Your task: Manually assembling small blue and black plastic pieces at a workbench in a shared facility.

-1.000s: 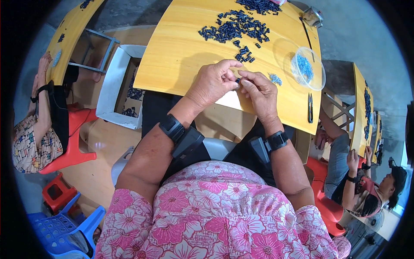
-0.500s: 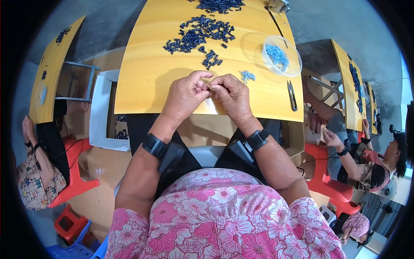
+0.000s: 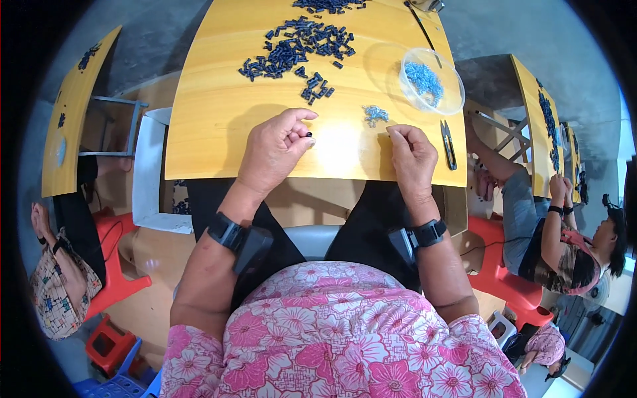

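Over the near part of the yellow table point(image 3: 219, 119), my left hand point(image 3: 273, 149) pinches a small black plastic piece point(image 3: 308, 134) with thumb and fingers, only its end showing. My right hand point(image 3: 414, 156) is to the right, apart from the left, with thumb and forefinger pressed together. Whatever is between those fingertips is too small to make out. Just beyond the right hand lies a small heap of clear-blue bits point(image 3: 375, 114). Past the left hand are a cluster of black pieces point(image 3: 316, 88) and a larger heap point(image 3: 298, 48).
A clear plastic bowl point(image 3: 459, 99) holds more blue bits at the right. Thread snips point(image 3: 449, 146) lie by the right edge, and a dark thin rod point(image 3: 419, 25) farther back. A white box point(image 3: 147, 192) stands below left. Co-workers sit at yellow tables on both sides.
My hands were together at the fingertips; now they are apart. The right hand has moved right, toward the snips, while the left keeps a black piece. The view has shifted slightly.
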A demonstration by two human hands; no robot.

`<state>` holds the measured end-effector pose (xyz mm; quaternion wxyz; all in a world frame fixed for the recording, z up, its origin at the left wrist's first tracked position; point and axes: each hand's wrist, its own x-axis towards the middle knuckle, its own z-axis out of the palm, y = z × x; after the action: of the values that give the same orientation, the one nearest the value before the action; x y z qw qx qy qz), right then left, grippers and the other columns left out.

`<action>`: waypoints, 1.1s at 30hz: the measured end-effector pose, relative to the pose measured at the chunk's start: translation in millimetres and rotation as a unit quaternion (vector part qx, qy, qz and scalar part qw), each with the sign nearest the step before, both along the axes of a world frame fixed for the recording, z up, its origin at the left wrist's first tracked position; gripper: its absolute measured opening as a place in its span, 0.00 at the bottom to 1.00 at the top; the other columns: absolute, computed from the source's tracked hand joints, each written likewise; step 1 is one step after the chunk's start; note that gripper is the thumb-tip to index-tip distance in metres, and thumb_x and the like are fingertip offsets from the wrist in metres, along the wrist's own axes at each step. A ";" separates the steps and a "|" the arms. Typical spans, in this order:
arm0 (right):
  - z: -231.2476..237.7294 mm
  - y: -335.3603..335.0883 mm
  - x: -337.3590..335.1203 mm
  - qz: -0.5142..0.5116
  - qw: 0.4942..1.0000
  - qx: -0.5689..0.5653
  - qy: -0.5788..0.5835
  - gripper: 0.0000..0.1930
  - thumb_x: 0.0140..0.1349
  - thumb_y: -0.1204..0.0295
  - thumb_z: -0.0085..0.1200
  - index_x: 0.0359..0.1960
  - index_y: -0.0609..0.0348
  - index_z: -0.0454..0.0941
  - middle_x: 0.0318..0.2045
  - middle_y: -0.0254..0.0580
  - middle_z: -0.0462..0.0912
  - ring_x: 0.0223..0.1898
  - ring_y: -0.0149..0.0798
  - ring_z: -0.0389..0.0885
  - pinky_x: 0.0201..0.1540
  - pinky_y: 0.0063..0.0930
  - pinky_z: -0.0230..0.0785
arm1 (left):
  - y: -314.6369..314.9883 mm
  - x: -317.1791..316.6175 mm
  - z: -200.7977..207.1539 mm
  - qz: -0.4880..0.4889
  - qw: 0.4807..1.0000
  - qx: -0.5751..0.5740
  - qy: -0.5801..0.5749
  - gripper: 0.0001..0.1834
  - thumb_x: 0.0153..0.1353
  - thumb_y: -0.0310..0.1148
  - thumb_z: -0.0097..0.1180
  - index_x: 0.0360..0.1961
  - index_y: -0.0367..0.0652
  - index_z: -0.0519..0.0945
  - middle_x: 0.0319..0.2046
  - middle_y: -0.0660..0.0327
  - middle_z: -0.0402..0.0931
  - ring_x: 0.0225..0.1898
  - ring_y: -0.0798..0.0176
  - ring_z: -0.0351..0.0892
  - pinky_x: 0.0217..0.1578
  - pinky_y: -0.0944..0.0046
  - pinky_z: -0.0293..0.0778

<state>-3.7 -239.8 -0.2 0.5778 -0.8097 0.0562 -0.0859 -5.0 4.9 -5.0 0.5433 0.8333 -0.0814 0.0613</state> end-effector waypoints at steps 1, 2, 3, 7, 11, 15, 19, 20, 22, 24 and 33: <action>1.1 -0.3 1.8 0.005 0.995 -0.095 -0.043 0.03 0.58 0.78 0.59 0.34 0.61 0.83 0.29 0.38 0.83 0.33 0.34 0.82 0.39 0.26 0.74 | 0.0 0.4 -0.4 -0.001 1.000 0.001 -0.002 0.19 0.52 0.19 0.66 0.47 0.42 0.82 0.26 0.69 0.78 0.24 0.79 0.71 0.29 0.76 0.72; -1.0 -0.9 4.0 0.003 0.995 -0.094 -0.042 0.03 0.58 0.78 0.59 0.34 0.61 0.83 0.29 0.38 0.83 0.33 0.34 0.82 0.39 0.26 0.74 | -0.5 0.7 -0.6 -0.002 1.000 0.003 -0.004 0.19 0.52 0.19 0.66 0.47 0.42 0.82 0.26 0.69 0.78 0.24 0.79 0.70 0.29 0.76 0.71; -4.6 -1.4 6.7 0.014 0.987 -0.134 -0.092 0.03 0.56 0.78 0.60 0.32 0.61 0.83 0.28 0.40 0.83 0.32 0.37 0.82 0.39 0.28 0.74 | -1.5 0.9 -0.1 -0.004 1.000 0.003 -0.004 0.19 0.52 0.19 0.66 0.47 0.42 0.82 0.26 0.69 0.78 0.24 0.79 0.70 0.29 0.76 0.71; -10.8 -2.4 16.6 0.041 0.965 -0.207 -0.155 0.07 0.50 0.79 0.62 0.32 0.58 0.83 0.28 0.46 0.83 0.32 0.47 0.81 0.37 0.34 0.75 | -1.5 1.1 0.9 -0.005 1.000 0.008 0.001 0.19 0.52 0.19 0.66 0.47 0.43 0.82 0.26 0.69 0.78 0.24 0.79 0.70 0.29 0.76 0.71; -1.4 0.8 20.6 0.056 0.958 -0.237 -0.152 0.05 0.57 0.81 0.61 0.35 0.61 0.84 0.25 0.37 0.77 0.23 0.26 0.73 0.28 0.21 0.67 | -0.4 0.0 1.9 -0.004 1.000 0.015 0.005 0.19 0.52 0.19 0.66 0.47 0.43 0.82 0.26 0.69 0.78 0.24 0.78 0.71 0.29 0.76 0.72; 4.9 0.3 24.0 0.096 0.949 -0.263 -0.146 0.06 0.51 0.79 0.57 0.30 0.56 0.83 0.28 0.44 0.83 0.32 0.50 0.81 0.37 0.39 0.76 | -0.6 -0.1 1.8 -0.003 1.000 0.014 -0.002 0.19 0.52 0.19 0.66 0.47 0.43 0.82 0.26 0.69 0.78 0.24 0.78 0.71 0.29 0.76 0.72; 5.4 -2.5 25.6 0.122 0.942 -0.274 -0.151 0.06 0.50 0.79 0.57 0.30 0.56 0.83 0.28 0.45 0.83 0.32 0.51 0.81 0.36 0.40 0.76 | -0.8 0.2 1.6 -0.008 1.000 0.007 -0.005 0.19 0.52 0.19 0.66 0.47 0.43 0.82 0.26 0.69 0.78 0.24 0.78 0.71 0.29 0.75 0.72; 4.2 -3.7 25.6 0.122 0.942 -0.274 -0.151 0.06 0.50 0.79 0.57 0.30 0.56 0.83 0.28 0.45 0.83 0.32 0.51 0.81 0.36 0.40 0.76 | -0.8 0.0 1.8 -0.009 1.000 0.004 -0.005 0.19 0.52 0.19 0.66 0.47 0.43 0.82 0.26 0.69 0.78 0.24 0.78 0.71 0.29 0.75 0.72; 0.0 -5.8 24.9 0.109 0.952 -0.259 -0.117 0.06 0.50 0.78 0.58 0.30 0.56 0.84 0.29 0.46 0.83 0.31 0.51 0.81 0.36 0.39 0.76 | -0.4 -0.1 1.9 -0.009 1.000 0.008 -0.011 0.19 0.52 0.19 0.66 0.47 0.43 0.82 0.26 0.69 0.78 0.24 0.78 0.71 0.29 0.75 0.72; -0.6 -5.9 23.5 0.110 0.954 -0.253 -0.115 0.06 0.50 0.78 0.58 0.30 0.56 0.84 0.29 0.47 0.83 0.31 0.51 0.82 0.36 0.38 0.76 | -0.3 -0.2 0.8 -0.010 1.000 0.012 -0.015 0.19 0.52 0.19 0.66 0.47 0.43 0.82 0.26 0.69 0.78 0.24 0.78 0.71 0.29 0.76 0.72; 4.2 -7.9 22.3 0.113 0.966 -0.212 -0.092 0.06 0.50 0.79 0.60 0.31 0.57 0.84 0.29 0.45 0.82 0.31 0.48 0.82 0.36 0.33 0.75 | -0.6 0.1 1.1 -0.009 1.000 0.014 -0.007 0.20 0.52 0.20 0.67 0.47 0.44 0.82 0.26 0.69 0.77 0.24 0.78 0.71 0.29 0.76 0.72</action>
<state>18.6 -247.7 4.0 0.4018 -0.9033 -0.1082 -0.1041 -4.9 4.3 -3.9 0.5311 0.8398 -0.0935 0.0617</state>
